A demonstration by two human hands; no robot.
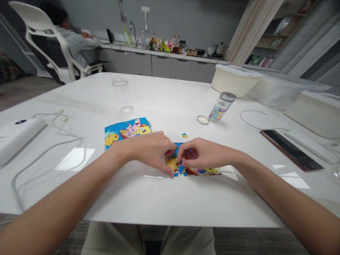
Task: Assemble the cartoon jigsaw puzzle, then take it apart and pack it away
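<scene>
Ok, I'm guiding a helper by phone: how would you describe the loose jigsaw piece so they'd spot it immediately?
On the white table, find the SpongeBob jigsaw puzzle. Just beyond the person's right hand, a tiny blue-and-yellow piece lies by itself on the tabletop, separate from the joined pieces.

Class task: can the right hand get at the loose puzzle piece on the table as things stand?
Probably yes: the right hand is just below the loose puzzle piece, with only white tabletop between them.
</scene>
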